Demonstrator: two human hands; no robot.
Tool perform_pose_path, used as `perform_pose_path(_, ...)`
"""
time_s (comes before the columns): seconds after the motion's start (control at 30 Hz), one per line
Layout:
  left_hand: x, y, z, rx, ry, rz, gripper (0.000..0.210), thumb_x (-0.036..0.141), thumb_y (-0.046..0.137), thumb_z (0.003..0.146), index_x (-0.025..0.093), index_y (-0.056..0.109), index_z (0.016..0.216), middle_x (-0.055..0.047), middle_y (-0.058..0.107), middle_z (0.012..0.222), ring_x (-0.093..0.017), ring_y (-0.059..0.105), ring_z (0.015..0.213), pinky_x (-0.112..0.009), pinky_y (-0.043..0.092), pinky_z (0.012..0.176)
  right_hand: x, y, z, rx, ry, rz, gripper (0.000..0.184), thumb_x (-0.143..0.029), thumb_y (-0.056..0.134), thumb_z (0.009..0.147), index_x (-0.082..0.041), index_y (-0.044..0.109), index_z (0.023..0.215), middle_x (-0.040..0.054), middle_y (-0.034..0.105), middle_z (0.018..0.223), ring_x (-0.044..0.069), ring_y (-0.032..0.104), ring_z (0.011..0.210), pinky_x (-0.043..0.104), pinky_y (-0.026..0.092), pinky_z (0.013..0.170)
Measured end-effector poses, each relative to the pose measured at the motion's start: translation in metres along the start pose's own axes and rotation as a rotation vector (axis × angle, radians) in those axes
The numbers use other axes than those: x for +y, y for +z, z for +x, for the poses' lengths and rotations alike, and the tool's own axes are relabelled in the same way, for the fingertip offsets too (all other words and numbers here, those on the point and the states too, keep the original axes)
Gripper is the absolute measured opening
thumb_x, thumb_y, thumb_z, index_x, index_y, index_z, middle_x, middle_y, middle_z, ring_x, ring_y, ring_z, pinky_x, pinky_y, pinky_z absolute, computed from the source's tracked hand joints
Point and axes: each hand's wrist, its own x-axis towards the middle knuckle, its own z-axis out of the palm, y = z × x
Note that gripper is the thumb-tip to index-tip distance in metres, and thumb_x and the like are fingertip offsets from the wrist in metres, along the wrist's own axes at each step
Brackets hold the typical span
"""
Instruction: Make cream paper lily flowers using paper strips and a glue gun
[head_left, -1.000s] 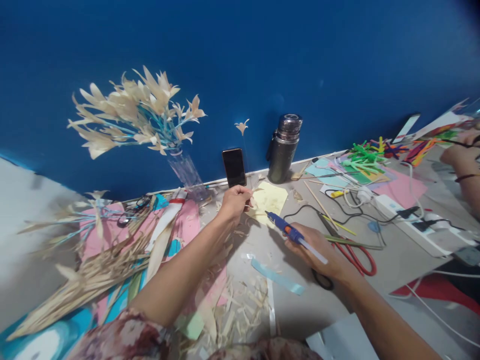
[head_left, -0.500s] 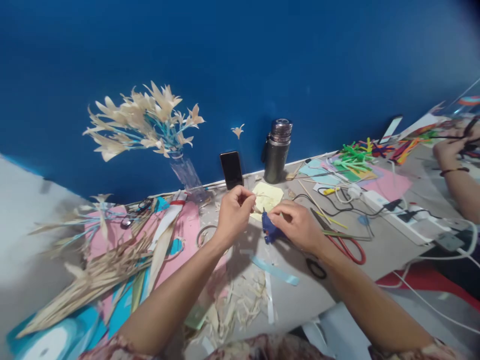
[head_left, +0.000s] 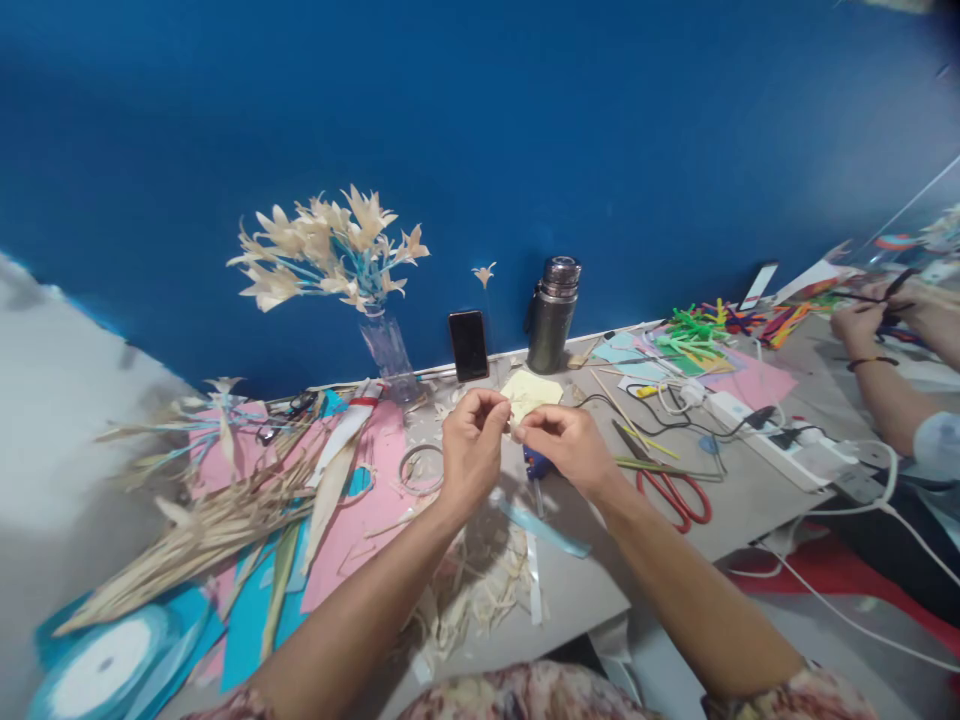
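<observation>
My left hand (head_left: 474, 445) is closed in a pinch, thumb against forefinger. Its fingertips meet those of my right hand (head_left: 564, 442), which pinches too. Between them is something small and pale, mostly hidden by the fingers. A yellow sheet of paper (head_left: 534, 388) lies just behind the fingertips. Below my right hand, a blue glue gun (head_left: 535, 464) rests on the table, partly covered by that hand. A light blue ribbon strip (head_left: 551, 530) lies nearer to me, beside scattered pale husk scraps (head_left: 480, 590).
Pale flowers (head_left: 330, 245) fill a clear vase (head_left: 388, 355) at the back left. A phone (head_left: 469, 346) and a thermos (head_left: 553, 318) stand by the wall. Red-handled scissors (head_left: 675, 495) and a power strip (head_left: 772, 440) lie right. Another person's hands (head_left: 862, 325) work far right.
My right hand has let go of the glue gun and moved left to meet my left hand's fingertips. The camera view has shifted slightly.
</observation>
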Motion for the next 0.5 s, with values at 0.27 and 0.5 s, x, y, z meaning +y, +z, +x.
perform_pose_path(0.27, -0.012, -0.025, -0.025, -0.129, -0.309, -0.508, 0.028, 0.037, 0.088, 0.066, 0.019, 0.068, 0.073, 0.002, 0.062, 0.066, -0.011, 0.055, 0.063, -0.025, 0.044, 0.063, -0.008, 0.021, -0.007, 0.262, 0.168, 0.789, 0.023, -0.029, 0.089, 0.062, -0.018, 0.071, 0.071, -0.0070, 0.049, 0.059, 0.004, 0.030, 0.050, 0.014, 0.023, 0.042)
perform_pose_path(0.5, -0.009, -0.034, -0.038, -0.124, 0.036, -0.207, 0.005, 0.025, 0.083, 0.077, 0.022, 0.080, 0.074, -0.001, 0.066, 0.074, -0.015, 0.059, 0.072, -0.027, 0.046, 0.070, -0.010, 0.047, -0.026, 0.176, 0.287, 1.059, 0.029, -0.023, 0.093, 0.062, -0.016, 0.066, 0.072, -0.0071, 0.052, 0.063, 0.003, 0.038, 0.052, 0.012, 0.031, 0.041)
